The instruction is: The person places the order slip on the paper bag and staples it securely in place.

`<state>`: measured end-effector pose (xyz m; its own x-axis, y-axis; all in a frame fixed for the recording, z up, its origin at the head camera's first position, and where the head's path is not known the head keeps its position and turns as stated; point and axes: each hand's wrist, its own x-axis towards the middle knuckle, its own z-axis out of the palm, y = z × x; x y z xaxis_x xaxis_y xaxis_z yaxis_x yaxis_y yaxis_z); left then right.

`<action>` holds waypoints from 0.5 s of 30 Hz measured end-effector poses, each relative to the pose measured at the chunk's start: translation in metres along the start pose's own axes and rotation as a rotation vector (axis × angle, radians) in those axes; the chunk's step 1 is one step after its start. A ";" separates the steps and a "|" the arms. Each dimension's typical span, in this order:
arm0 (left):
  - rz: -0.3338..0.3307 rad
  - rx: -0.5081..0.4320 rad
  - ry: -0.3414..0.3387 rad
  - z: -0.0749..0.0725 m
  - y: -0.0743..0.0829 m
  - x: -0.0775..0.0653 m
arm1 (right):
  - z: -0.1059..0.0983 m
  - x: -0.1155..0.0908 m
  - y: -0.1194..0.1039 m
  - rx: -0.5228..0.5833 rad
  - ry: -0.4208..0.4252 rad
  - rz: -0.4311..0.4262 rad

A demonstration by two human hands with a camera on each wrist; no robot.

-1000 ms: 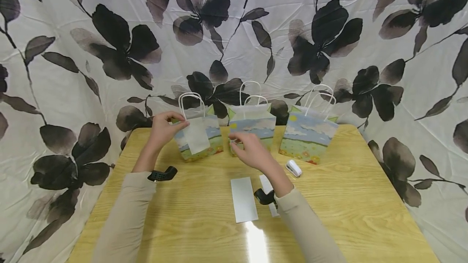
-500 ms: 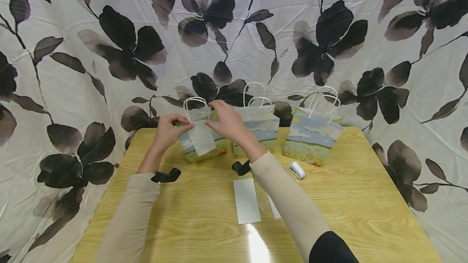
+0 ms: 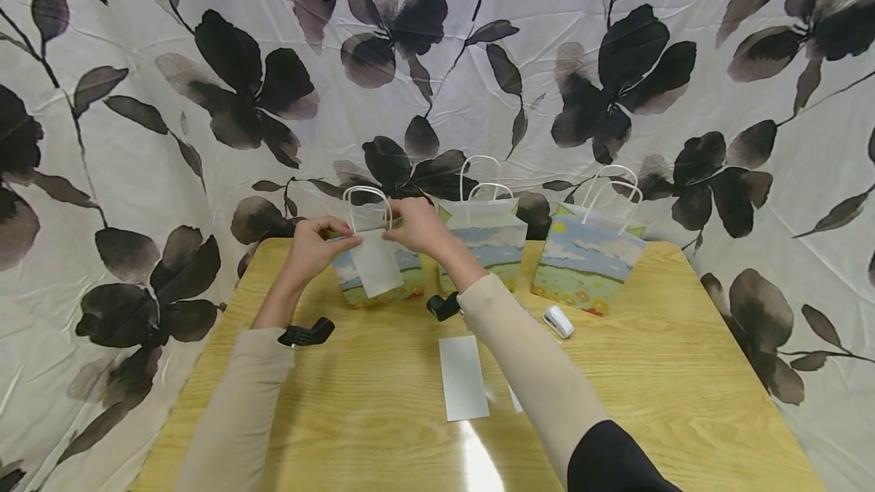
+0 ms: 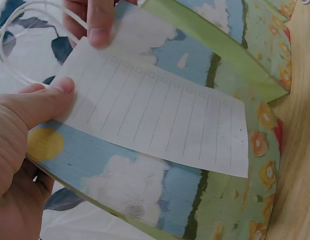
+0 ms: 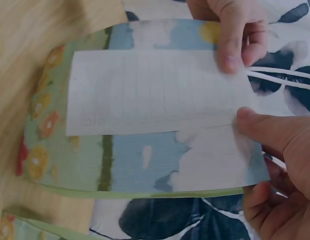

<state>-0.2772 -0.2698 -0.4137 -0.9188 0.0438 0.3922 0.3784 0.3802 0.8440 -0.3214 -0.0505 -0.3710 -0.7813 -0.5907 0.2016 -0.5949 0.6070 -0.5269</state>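
Across the whole background, a pale cloth (image 3: 444, 112) printed with dark flowers. In front, a wood-grain worktop (image 3: 362, 401). Reaching in over it, a beige left sleeve (image 3: 232, 408) and right sleeve (image 3: 533, 370). Along the far edge, three upright, cord-handled paper bags with a sky-and-meadow print: left bag (image 3: 413, 268), middle bag (image 3: 485, 245), right bag (image 3: 589, 260).

At the left bag's top rim, left hand (image 3: 311, 253) and right hand (image 3: 420, 226), each with its grip closed in a pinch over sheet and bag together, thumbs in front, fingers behind.

Between those thumbs, flat against the bag's front, a white sheet (image 3: 378, 264): long axis running down the bag, leaning a little, upper end at the rim, lower end towards the worktop and slightly right. Nearer on the worktop, a loose sheet (image 3: 465, 378), long axis pointing roughly towards the wearer, and a partly hidden sheet (image 3: 515, 399) beside the right sleeve. Near the right bag, a small white stapler-like device (image 3: 558, 321).

Only in the left wrist view, the left bag's whole yellow sun (image 4: 45, 143); partly covered in the right wrist view. Only in the wrist views, thin ruled lines across the held sheet's width; plain white from the head.
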 end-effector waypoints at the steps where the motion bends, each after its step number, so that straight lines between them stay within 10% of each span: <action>1: -0.003 -0.007 0.009 0.001 -0.005 0.001 | 0.001 0.000 0.002 0.002 0.008 -0.004; 15: -0.086 0.139 0.044 0.007 -0.013 0.003 | 0.004 0.004 0.001 0.016 0.055 0.054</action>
<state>-0.2858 -0.2684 -0.4261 -0.9403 -0.0338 0.3387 0.2763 0.5053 0.8175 -0.3243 -0.0547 -0.3743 -0.8217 -0.5269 0.2171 -0.5487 0.6285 -0.5513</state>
